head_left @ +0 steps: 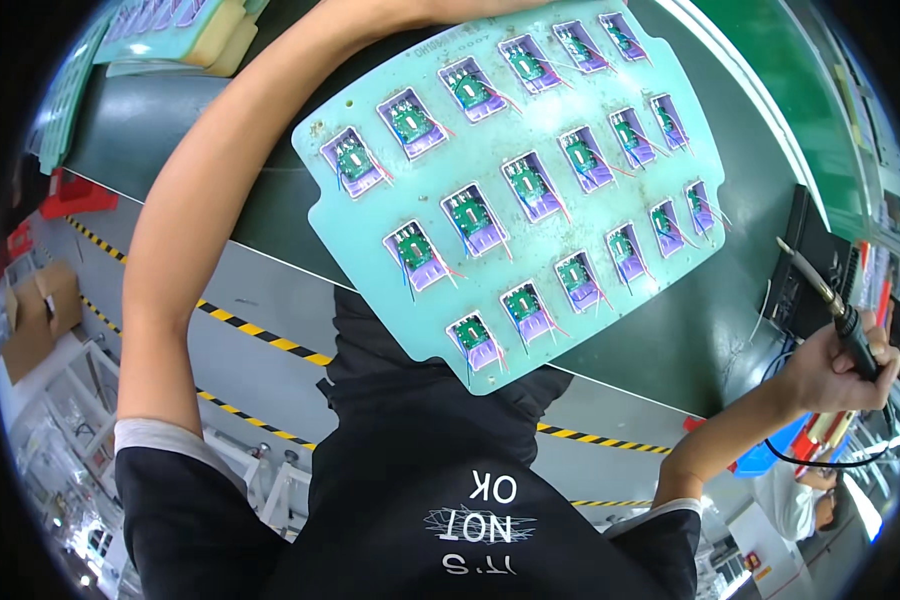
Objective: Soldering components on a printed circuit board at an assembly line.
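A soldering iron (855,345) is gripped in my right hand (842,368), off to the right. Its metal tip points up and left, apart from the board. A pale green board (360,240) lies tilted across the table's near edge. Rows of cutouts in it hold purple housings, each with a green circuit board (527,186) and thin red, blue and white wires sticking out. My left arm reaches round the board's left side, and my left hand (420,10) is at its far edge. The fingers there are cut off by the picture's top, so their grip is hidden.
More pale green boards (155,30) are stacked at the far left of the dark green table (660,350). A black stand-like box (805,270) sits at the right, near a blue bin (770,450). Another person (795,500) is at lower right. Cardboard boxes (38,318) stand at left.
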Available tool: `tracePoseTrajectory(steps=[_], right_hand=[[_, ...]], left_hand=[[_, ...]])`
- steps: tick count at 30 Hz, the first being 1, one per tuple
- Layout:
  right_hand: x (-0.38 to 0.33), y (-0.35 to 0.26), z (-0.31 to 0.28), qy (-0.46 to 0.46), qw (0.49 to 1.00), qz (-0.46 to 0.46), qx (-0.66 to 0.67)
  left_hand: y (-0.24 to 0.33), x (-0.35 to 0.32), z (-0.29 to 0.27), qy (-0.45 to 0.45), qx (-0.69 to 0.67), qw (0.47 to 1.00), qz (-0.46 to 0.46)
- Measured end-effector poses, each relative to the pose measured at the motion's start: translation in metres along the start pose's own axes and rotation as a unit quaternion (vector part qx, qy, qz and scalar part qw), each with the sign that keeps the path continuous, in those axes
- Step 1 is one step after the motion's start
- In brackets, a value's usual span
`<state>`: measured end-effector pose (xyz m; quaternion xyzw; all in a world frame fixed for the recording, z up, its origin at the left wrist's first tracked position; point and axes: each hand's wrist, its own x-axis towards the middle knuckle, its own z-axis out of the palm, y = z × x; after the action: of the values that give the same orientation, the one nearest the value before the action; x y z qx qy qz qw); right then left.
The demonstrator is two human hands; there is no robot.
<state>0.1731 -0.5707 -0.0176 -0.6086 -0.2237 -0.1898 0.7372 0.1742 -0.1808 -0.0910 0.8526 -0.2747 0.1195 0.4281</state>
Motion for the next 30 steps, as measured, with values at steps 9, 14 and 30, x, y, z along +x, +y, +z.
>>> tracePoseTrajectory(steps=[9, 14, 30], right_hand=[[-0.003, 0.012, -0.017, -0.018, 0.994, 0.092, 0.051], [-0.005, 0.014, -0.012, -0.023, 0.994, 0.101, 0.037], [-0.001, 0.022, -0.007, 0.018, 0.99, 0.137, 0.026]], left_hand=[[-0.003, 0.012, 0.012, -0.009, -0.058, 0.998, 0.017], [-0.004, 0.01, 0.009, -0.027, -0.092, 0.995, -0.007], [-0.008, 0.007, 0.007, -0.013, -0.07, 0.997, -0.01]])
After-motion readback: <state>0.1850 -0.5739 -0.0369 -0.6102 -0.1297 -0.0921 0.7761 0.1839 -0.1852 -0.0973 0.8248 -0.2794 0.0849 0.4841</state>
